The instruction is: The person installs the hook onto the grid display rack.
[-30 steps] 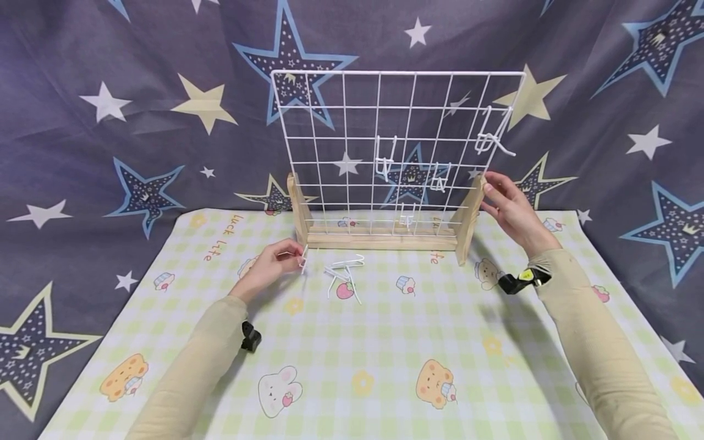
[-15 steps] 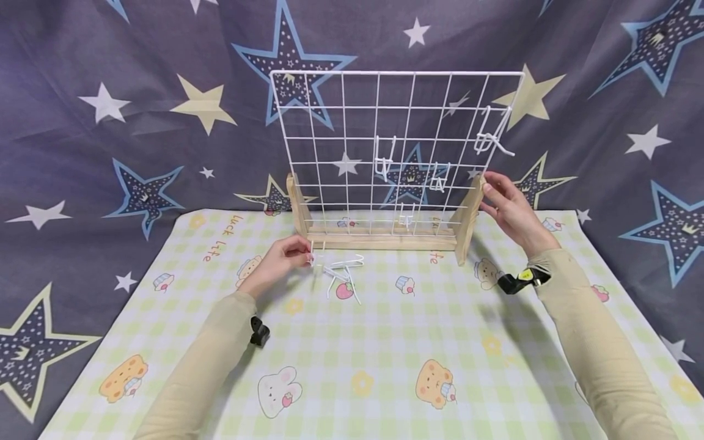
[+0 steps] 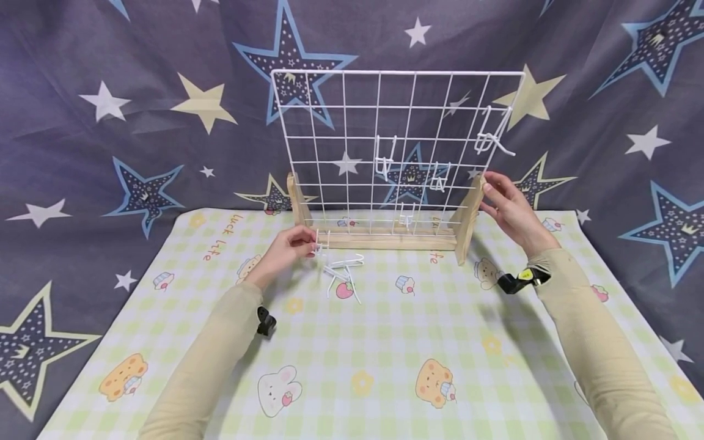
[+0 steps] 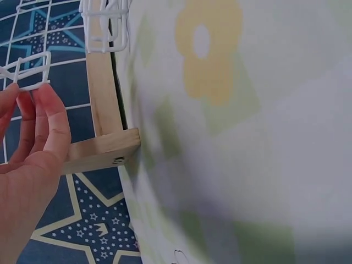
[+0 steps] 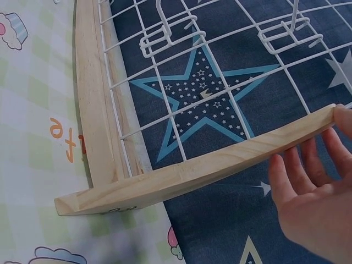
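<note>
My left hand (image 3: 286, 253) pinches a small white wire hook (image 3: 322, 245) between thumb and fingertips, just in front of the rack's lower left corner. In the left wrist view this hook (image 4: 34, 70) shows its rectangular wire loop above the fingertips. My right hand (image 3: 514, 211) grips the right wooden side leg (image 3: 467, 223) of the rack near its upper end, thumb on the near side. Between the two legs stands a white wire grid (image 3: 360, 138), leaning slightly. Several hooks hang on it, among them one at the upper right (image 3: 486, 142) and a middle one (image 3: 384, 165).
A small pile of loose white hooks (image 3: 343, 269) lies on the checked tablecloth (image 3: 379, 342) in front of the rack's wooden base bar (image 3: 385, 241). A dark curtain (image 3: 165, 55) with stars hangs close behind the rack.
My left hand has moved right and away from me with the hook, from beside the left leg to in front of the grid's lower left. The right hand keeps its grip.
</note>
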A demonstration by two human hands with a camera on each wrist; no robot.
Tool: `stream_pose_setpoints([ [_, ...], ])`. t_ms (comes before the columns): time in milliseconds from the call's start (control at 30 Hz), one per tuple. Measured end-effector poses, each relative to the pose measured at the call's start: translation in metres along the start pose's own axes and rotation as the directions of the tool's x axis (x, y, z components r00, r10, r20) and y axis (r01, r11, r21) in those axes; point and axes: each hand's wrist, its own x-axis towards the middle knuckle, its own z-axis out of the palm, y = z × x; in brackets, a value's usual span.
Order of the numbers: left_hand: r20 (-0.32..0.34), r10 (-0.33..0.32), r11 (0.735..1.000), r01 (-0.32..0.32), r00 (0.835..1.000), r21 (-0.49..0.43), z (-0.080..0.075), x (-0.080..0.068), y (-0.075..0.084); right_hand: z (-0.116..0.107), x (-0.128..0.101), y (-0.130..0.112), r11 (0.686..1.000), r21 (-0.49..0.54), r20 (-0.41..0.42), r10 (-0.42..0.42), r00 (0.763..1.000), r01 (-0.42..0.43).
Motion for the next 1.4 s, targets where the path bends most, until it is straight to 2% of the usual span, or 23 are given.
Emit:
stream_pose_setpoints([
  [100, 0.004, -0.003, 1.0, 0.003, 1.0, 0.001, -0.002, 0.004, 0.002, 0.0, 0.0, 0.0, 1.0, 0.001, 0.003, -0.001, 1.0, 0.001],
  [300, -0.016, 0.015, 0.998, -0.016, 1.0, -0.058, -0.003, 0.011, 0.01, 0.0, 0.001, 0.001, 1.0, 0.002, 0.003, 0.0, 1.0, 0.0],
  [533, 0.065, 0.051, 0.999, -0.052, 0.997, 0.01, 0.008, 0.016, 0.019, -0.001, 0.001, 0.001, 1.0, 0.009, -0.001, 0.002, 1.0, -0.002],
  [667, 0.077, 0.086, 0.994, -0.09, 0.993, 0.054, 0.012, 0.02, 0.019, -0.001, 0.0, 0.0, 1.0, 0.007, 0.001, 0.01, 1.0, -0.01],
  [767, 0.063, 0.095, 0.993, -0.099, 0.993, 0.063, 0.014, 0.021, 0.019, -0.001, 0.0, 0.0, 1.0, -0.004, 0.001, 0.016, 1.0, -0.016],
  [1033, 0.002, 0.086, 0.996, -0.086, 0.996, -0.025, 0.023, 0.028, 0.02, -0.002, -0.001, -0.002, 1.0, -0.011, -0.007, 0.022, 1.0, -0.022],
  [1167, -0.05, 0.096, 0.995, -0.097, 0.994, -0.017, 0.029, 0.035, 0.021, -0.001, -0.001, -0.002, 0.999, -0.026, -0.007, 0.02, 1.0, -0.02],
  [1400, -0.089, 0.13, 0.991, -0.131, 0.988, -0.002, 0.041, 0.046, 0.024, 0.0, -0.002, -0.005, 0.998, -0.067, 0.012, 0.02, 1.0, -0.019],
])
